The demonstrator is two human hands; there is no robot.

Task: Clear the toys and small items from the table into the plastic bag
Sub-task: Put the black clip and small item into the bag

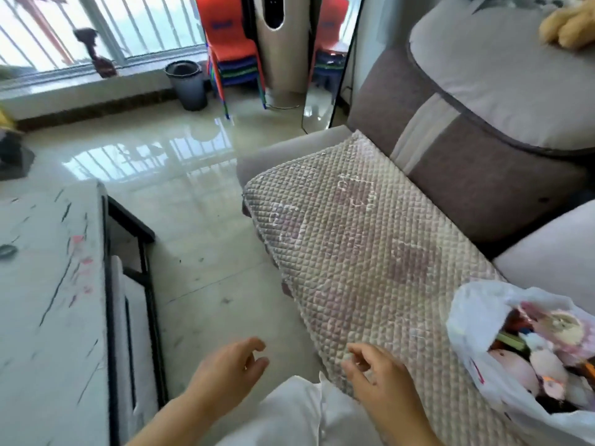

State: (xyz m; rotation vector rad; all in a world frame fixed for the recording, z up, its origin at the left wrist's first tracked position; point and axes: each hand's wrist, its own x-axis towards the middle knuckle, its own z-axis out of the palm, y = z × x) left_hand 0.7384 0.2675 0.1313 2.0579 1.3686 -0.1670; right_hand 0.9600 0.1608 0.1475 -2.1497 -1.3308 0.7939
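Fingers of my left hand hang loosely curled, nothing held; hand sits in the air over the floor, between bench and sofa. Right hand: fingers also slack and bent, nothing in them, hovering at the near edge of the quilted sofa cover.

Plastic bag, white, mouth open, rests on the sofa cover at far right, near the right hand but apart from it. Toys packed inside: pale plush shapes, pinkish pieces, some dark and coloured bits; I cannot tell individual items.

Bench at left, pale marbled top with dark streaks and pink marks. One small dark ring-like item lies on it at the left frame edge; blurred, cannot identify.

White clothing at bottom centre between my forearms. Tan plush toy on the sofa back, top right. Stacked orange chairs and a grey bin by the window.
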